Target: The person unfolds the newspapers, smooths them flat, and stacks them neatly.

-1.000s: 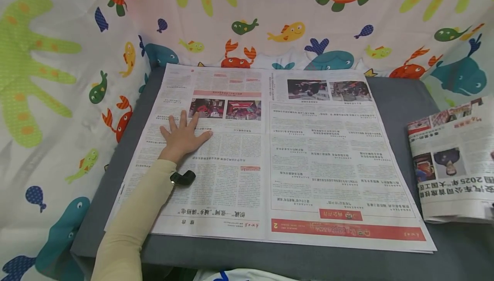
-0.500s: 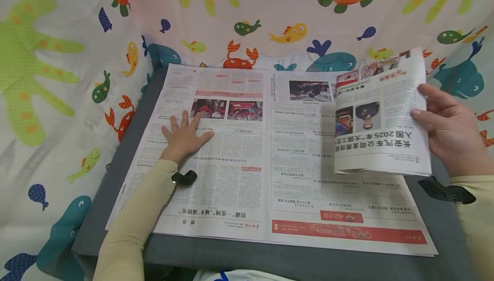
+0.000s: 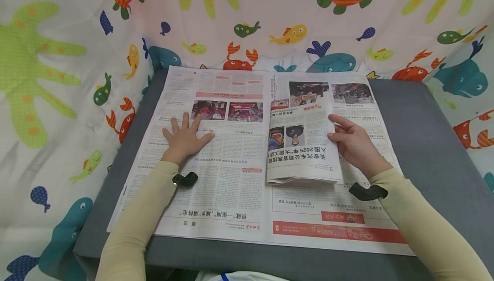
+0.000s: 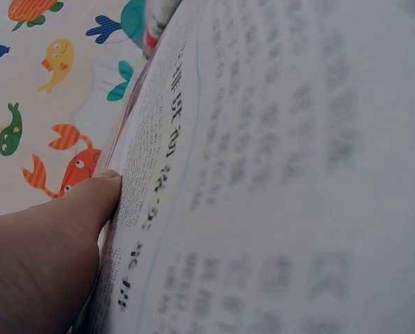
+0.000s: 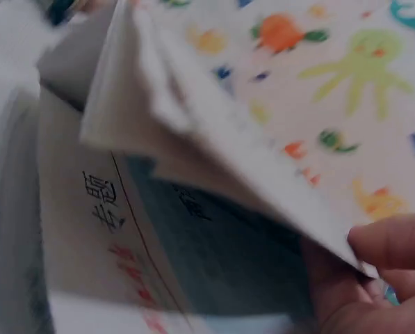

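A large newspaper lies spread out across the table, its printing upside down in the head view. My left hand rests on its left page with fingers spread wide; the left wrist view shows the thumb against the paper. My right hand pinches the right edge of a smaller folded newspaper between thumb and fingers. That folded newspaper overlaps the right page beside the centre fold. Its loose layers fan apart close up in the right wrist view, near the gripping fingers.
The grey table shows along the right side and front. A white curtain printed with sea animals hangs at the back and both sides. Each wrist wears a black band, such as the right band.
My right hand has come in from the right with the folded newspaper, carrying it leftward over the spread page to near the centre fold. My left hand has stayed in place.
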Available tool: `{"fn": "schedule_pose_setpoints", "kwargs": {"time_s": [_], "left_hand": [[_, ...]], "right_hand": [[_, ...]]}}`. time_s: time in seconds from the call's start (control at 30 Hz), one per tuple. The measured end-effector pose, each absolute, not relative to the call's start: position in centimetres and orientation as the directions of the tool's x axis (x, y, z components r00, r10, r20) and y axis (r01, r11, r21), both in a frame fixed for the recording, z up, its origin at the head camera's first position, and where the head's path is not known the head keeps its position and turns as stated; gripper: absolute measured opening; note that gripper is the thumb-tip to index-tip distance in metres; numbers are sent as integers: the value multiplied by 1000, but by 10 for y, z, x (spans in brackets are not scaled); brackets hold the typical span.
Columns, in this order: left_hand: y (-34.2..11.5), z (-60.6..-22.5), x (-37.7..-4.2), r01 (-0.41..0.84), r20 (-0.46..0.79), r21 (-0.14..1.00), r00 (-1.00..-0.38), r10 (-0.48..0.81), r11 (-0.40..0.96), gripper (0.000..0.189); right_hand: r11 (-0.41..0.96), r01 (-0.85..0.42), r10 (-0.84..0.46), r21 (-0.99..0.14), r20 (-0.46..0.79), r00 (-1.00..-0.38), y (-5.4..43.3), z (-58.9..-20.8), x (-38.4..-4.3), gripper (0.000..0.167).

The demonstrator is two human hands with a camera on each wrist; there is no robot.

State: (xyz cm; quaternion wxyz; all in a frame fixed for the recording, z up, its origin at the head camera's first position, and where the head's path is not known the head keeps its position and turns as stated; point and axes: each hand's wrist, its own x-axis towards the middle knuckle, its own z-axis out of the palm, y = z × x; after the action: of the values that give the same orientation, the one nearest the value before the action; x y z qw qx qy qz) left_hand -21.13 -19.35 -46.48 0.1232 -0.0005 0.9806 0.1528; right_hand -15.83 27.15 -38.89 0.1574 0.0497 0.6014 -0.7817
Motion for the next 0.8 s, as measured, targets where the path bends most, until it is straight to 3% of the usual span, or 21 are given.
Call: {"fn": "schedule_pose_setpoints", "kwargs": {"time_s": [0.17, 0.33, 0.5, 0.63, 0.8], "left_hand": [[-194, -465, -211, -41, -249, 295, -968, 35, 955, 95], [-194, -463, -210, -41, -252, 305, -967, 39, 952, 95], [-193, -461, -209, -43, -259, 304, -965, 39, 952, 94], [-192, -461, -210, -41, -261, 311, -964, 44, 949, 94], [-193, -461, -211, -44, -253, 321, -967, 41, 946, 95]], "right_hand": [[-1, 396, -118, -918, -393, -912, 264, -420, -164, 73], [182, 383, -134, -906, -409, -903, 258, -431, -170, 71], [281, 375, -127, -883, -421, -898, 253, -432, -175, 74], [412, 326, -89, -851, -393, -915, 254, -427, -174, 75], [627, 161, -85, -762, -272, -958, 265, -419, -166, 69]]}}
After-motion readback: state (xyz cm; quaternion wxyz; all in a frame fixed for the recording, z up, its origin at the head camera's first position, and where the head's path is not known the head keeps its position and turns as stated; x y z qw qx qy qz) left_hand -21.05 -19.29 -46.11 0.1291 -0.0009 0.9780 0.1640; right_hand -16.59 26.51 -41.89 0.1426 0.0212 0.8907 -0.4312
